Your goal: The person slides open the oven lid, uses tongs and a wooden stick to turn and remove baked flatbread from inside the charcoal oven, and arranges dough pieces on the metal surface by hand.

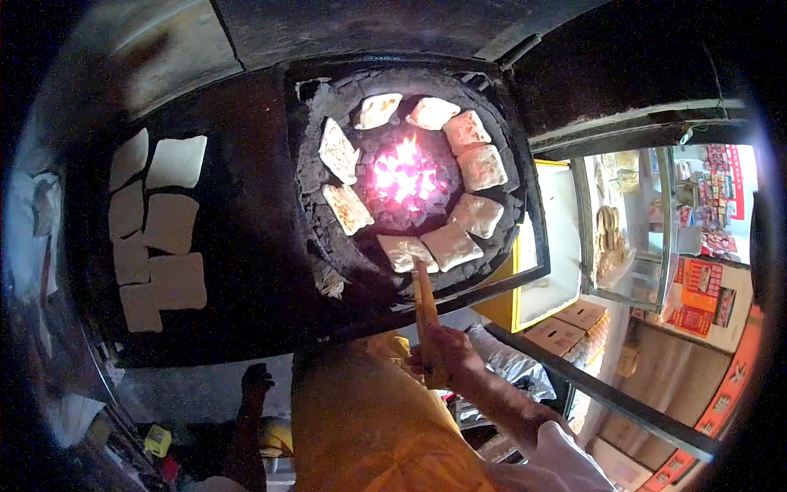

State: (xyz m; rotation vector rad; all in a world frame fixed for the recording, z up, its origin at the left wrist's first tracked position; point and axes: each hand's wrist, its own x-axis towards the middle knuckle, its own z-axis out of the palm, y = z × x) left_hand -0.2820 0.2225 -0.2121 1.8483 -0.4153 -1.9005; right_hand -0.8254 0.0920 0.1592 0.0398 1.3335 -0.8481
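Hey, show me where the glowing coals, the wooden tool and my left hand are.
Glowing coals (405,179): head view, middle of the burning heap.
Wooden tool (424,300): head view, middle of its exposed shaft.
Left hand (257,380): head view, middle of the hand.

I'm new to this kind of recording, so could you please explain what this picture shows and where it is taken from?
There is no robot here: a person works with two bare hands, and the single picture comes from a camera on their head, looking forward and down. Nine flat pieces of dough lie in a ring around glowing coals. On the dark surface to the left lie seven paler pieces. The right hand holds a long wooden tool, its tip at the ring's nearest piece. The left hand hangs low, too dark to tell whether it holds anything.
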